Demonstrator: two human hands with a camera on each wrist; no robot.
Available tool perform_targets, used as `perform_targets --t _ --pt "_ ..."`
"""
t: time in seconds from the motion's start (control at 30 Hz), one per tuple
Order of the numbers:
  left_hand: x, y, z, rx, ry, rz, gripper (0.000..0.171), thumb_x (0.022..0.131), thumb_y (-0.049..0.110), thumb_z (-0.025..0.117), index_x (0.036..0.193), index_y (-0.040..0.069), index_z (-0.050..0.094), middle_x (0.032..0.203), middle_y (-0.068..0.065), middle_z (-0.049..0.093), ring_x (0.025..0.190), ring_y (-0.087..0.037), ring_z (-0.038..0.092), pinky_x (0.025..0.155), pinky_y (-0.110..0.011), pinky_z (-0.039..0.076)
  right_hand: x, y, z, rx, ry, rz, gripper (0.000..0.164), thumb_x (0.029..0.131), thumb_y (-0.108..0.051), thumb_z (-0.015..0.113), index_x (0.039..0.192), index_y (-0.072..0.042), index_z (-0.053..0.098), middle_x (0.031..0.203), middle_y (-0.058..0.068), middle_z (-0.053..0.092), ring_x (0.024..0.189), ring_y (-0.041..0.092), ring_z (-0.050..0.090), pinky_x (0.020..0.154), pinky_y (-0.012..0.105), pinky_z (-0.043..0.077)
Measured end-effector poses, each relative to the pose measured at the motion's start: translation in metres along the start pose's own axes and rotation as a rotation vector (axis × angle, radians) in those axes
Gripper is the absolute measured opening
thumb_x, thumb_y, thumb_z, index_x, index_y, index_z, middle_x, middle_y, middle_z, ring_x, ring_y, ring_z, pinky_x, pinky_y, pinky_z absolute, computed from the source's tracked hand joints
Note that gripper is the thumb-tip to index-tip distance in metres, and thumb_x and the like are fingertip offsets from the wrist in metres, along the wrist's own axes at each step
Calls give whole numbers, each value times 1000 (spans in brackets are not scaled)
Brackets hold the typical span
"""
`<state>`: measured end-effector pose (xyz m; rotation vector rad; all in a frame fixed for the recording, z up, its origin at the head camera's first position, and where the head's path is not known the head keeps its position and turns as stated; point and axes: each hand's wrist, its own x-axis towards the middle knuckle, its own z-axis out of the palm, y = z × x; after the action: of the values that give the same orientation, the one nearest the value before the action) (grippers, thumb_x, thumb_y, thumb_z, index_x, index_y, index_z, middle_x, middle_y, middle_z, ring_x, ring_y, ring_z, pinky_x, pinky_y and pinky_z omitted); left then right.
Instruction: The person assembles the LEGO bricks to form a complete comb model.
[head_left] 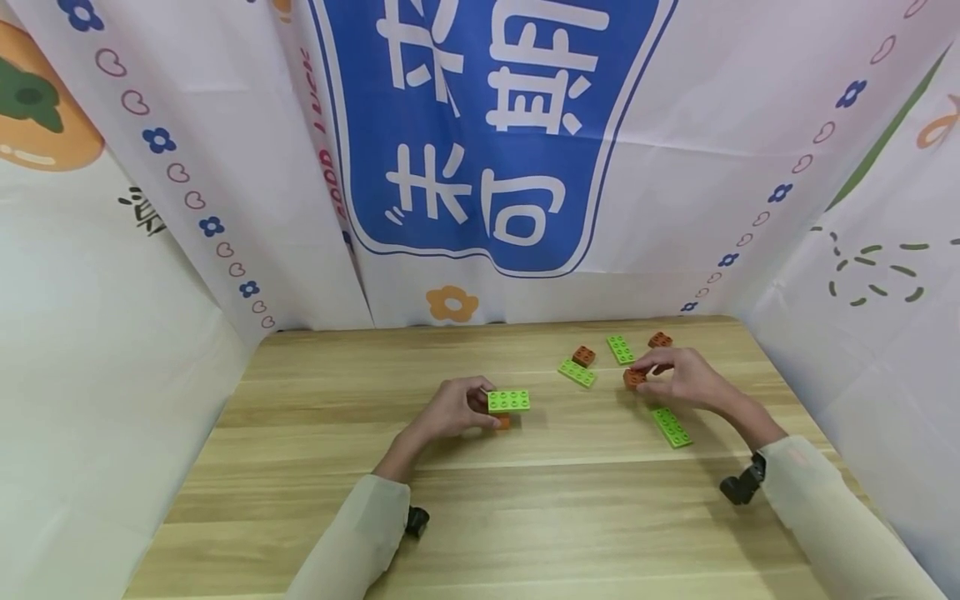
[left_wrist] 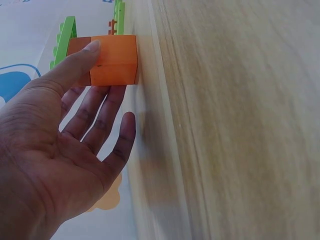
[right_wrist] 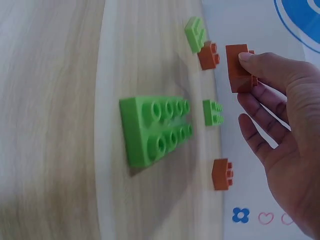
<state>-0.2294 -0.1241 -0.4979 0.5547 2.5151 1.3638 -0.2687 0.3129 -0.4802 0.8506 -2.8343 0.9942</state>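
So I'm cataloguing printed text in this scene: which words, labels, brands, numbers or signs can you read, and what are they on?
"未来可期": white, turned sideways, on the blue panel of the backdrop.
"LUCK": red letters beside that panel; the word below is too distorted to read surely.
Black mark, left cloth wall: unreadable.
Toy bricks: no readable lettering.

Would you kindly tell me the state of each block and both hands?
Left hand: holding the stack
Stack: green block topmost, orange block lowest
Right hand: pinching a brown block
Brown block: held, studs up
Three loose green blocks: flat, studs up
Two loose brown blocks: studs up
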Motion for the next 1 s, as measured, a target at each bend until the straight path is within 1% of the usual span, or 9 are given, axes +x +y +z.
perform_targets --t 0.3,0.47,0.57,0.67,0.8,1.0 --pt "1 0 0 -6 2 -9 34 82 10 92 111 11 74 103 0 76 91 -13 70 86 -34 61 9 -22 2 -14 -2 -61 35 87 -13 89 120 -9 79 115 6 78 103 27 73 88 58 59" --pt "0 0 0 1 -2 -20 34 82 10 92 111 12 74 102 0 76 91 -13 70 87 -34 61 13 -36 4 -22 -5 -95 35 85 -13 90 119 -11 80 115 4 78 105 25 73 87 55 60" --pt "0 -1 0 -1 -4 -18 35 82 10 93 112 11 74 102 -1 76 91 -13 70 87 -34 61 15 -44 5 -33 -14 -92 35 85 -13 90 119 -13 80 115 2 78 106 24 73 88 53 60" --pt "0 -1 1 -2 -3 -12 35 82 10 93 112 11 74 102 -1 76 91 -13 70 87 -34 61 17 -51 5 -42 -20 -93 35 86 -15 90 120 -13 80 116 2 78 107 25 73 90 53 60" --pt "0 -1 1 3 1 -16 35 82 11 93 112 11 74 102 0 76 90 -13 70 86 -34 61 20 -59 7 -44 -18 -131 35 87 -18 90 120 -12 80 119 5 77 111 29 72 94 54 59" --pt "1 0 0 13 6 -21 35 82 11 93 111 11 74 102 0 76 90 -12 70 86 -34 61 27 -67 10 -29 -13 -200 34 87 -17 90 118 -12 80 117 4 78 110 28 73 95 53 59"
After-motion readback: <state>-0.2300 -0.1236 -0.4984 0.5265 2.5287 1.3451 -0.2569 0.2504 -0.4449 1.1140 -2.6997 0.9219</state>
